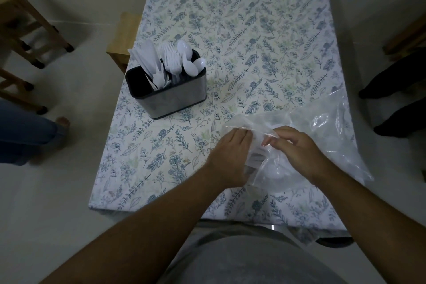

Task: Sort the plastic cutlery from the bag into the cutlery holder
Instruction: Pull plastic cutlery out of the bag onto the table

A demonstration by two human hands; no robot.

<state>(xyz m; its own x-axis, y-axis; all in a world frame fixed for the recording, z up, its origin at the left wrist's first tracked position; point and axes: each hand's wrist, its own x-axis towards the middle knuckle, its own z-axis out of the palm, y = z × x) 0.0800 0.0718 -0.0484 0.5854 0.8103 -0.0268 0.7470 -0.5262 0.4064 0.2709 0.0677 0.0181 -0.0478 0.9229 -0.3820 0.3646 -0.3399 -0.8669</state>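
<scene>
Here, the left hand (228,157) and right hand (297,147) both pinch the mouth of a clear plastic bag (322,136) on the floral worktop (253,41). Well apart, far left, stands the cutlery holder (168,92), filled with white plastic cutlery (168,60).

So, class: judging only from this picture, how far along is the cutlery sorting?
Mostly done, it seems. Done: the cutlery holder already stands packed with white knives, forks and spoons in groups. In hand: the left hand and right hand both work the clear bag. Left: a few pale pieces seem to show inside it; their number is unclear.
</scene>
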